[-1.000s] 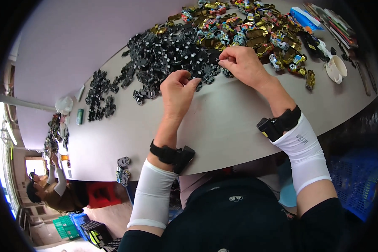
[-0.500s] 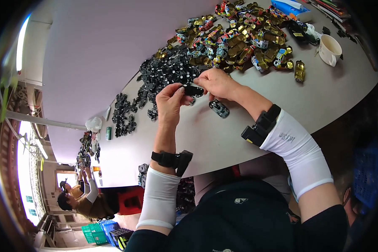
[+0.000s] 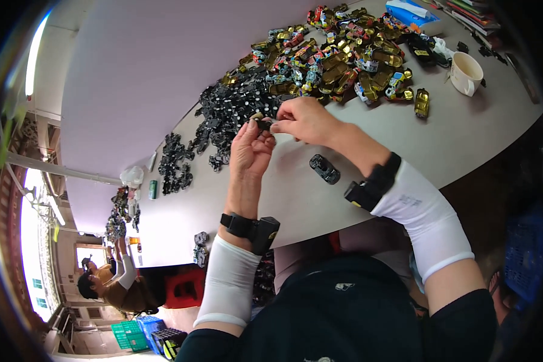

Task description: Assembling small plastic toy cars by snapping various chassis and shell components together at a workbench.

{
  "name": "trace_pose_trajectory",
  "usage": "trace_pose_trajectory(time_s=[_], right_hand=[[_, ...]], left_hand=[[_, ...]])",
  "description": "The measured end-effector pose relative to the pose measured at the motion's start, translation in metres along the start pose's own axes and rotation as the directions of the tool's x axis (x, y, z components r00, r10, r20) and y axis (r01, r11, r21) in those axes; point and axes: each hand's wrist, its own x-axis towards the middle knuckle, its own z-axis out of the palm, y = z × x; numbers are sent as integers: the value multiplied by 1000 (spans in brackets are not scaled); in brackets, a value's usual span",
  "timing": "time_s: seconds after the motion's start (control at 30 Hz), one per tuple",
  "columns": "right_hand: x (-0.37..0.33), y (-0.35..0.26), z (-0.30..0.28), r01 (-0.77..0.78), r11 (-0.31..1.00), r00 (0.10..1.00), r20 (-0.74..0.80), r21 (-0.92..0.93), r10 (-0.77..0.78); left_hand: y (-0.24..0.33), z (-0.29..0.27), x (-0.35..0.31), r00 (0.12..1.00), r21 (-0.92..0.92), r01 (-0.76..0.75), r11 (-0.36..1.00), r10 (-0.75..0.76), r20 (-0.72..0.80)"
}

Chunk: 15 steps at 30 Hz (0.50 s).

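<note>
My left hand (image 3: pixel 251 154) pinches a small black toy car part (image 3: pixel 263 125) between thumb and fingertips, its other fingers curled. From the right, my right hand (image 3: pixel 308 122) reaches the same part with closed fingertips, which partly hide it. A dark grey toy car (image 3: pixel 324 169) lies on the table just below my right hand. Beyond my hands spreads a heap of black toy car bases (image 3: pixel 238 105). It borders a larger heap of gold and multicoloured toy car bodies (image 3: pixel 338 69). One gold body (image 3: pixel 422 104) lies apart at the right.
A white cup (image 3: pixel 466 73) stands at the right, near a blue tissue pack (image 3: pixel 411 13). Several black parts (image 3: pixel 176 163) and a green can (image 3: pixel 153 189) sit at the left. Grey toy cars (image 3: pixel 201 248) lie by the near table edge. Two people work farther left, beside a red stool (image 3: pixel 184 288).
My hands have drawn closer together and tilted the black part. My right fingers have come away from the grey toy car, which now lies nearer to me and slightly right.
</note>
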Motion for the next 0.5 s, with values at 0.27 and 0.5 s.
trace_pose_trajectory(time_s=[0.27, 0.5], right_hand=[[-68, -15, -10, 262, 780, 750, 629, -569, 206], [-20, 6, -41, 217, 731, 971, 70, -646, -227]], left_hand=[[1, -8, 4, 997, -18, 73, 997, -73, -9], [8, -26, -1, 993, -28, 67, 997, -64, 96]])
